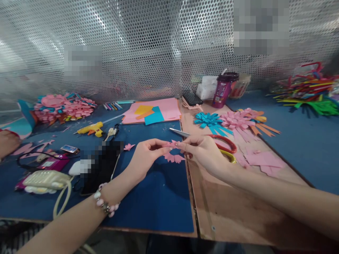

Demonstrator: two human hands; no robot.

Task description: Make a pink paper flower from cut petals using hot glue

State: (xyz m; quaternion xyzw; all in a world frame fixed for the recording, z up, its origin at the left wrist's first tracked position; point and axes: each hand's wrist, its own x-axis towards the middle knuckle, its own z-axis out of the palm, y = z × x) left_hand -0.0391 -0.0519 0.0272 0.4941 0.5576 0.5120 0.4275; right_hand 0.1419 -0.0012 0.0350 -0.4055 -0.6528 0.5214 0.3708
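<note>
Both hands meet over the blue tabletop, pinching one small pink paper flower piece [172, 143] between them. My left hand [148, 155] grips its left side with thumb and fingertips. From the right, my right hand [205, 151] pinches the other side. Just below the fingers is another pink paper petal piece [174, 158]; whether it joins the held one I cannot tell. Scissors [225, 144] with red and yellow handles lie partly behind my right hand. A small folded pink flower [129, 146] rests left of my left hand.
A yellow glue gun [91, 129], a dark phone [102, 167] and a power strip [46, 180] lie left. Coloured paper sheets [169, 109] sit behind. Paper flowers [237, 120] and a purple cup [224, 90] stand right. Another person's hand [9, 143] shows far left.
</note>
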